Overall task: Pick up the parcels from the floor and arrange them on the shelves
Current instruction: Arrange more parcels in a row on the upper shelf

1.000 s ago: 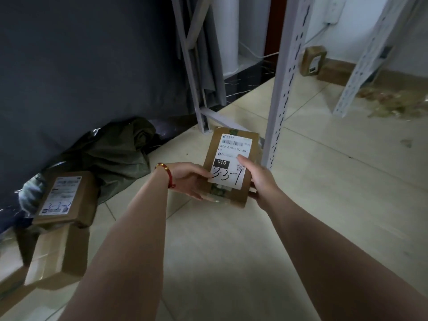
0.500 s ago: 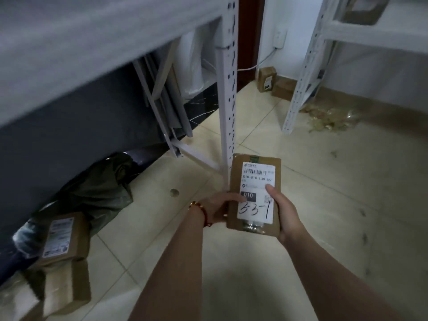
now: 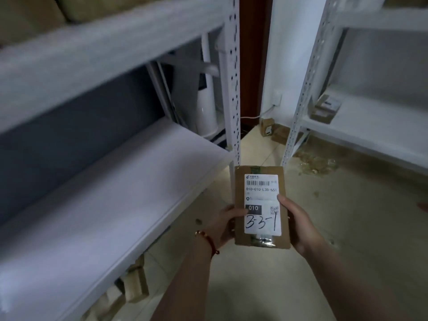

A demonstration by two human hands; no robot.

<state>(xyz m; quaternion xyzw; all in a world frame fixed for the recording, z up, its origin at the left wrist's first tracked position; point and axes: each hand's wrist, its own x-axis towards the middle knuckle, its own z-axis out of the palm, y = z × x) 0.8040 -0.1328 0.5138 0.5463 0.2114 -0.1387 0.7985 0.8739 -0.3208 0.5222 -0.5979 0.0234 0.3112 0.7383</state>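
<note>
**Parcel lifted from floor; placement on shelf pending**

The parcel, a flat brown carton with a white label marked 3-3-1 by hand, is being held label-up in both hands above the floor. The left hand is gripping its left edge, thumb lying across the label. The right hand is gripping the right edge, thumb likewise on top. A red cord bracelet is showing at the left wrist.

Change noted: a second ago the view was sitting low, with the floor and the foot of the rack filling it. It is now sitting higher, and the lower shelf of the left rack is appearing just beside the parcel, with the upper shelf above. The hold on the parcel is remaining unchanged throughout.

Assessment: the pick-up appears complete and the carry is under way; the parcel is not yet resting on any board. The lower shelf is offering bare surface close at hand. The label code may be pointing to a set position, though this cannot be confirmed.

Outstanding: further brown parcels are lying on the floor beneath the lower shelf, and a small box is sitting against the far wall. One carton is already resting on the right rack.
</note>
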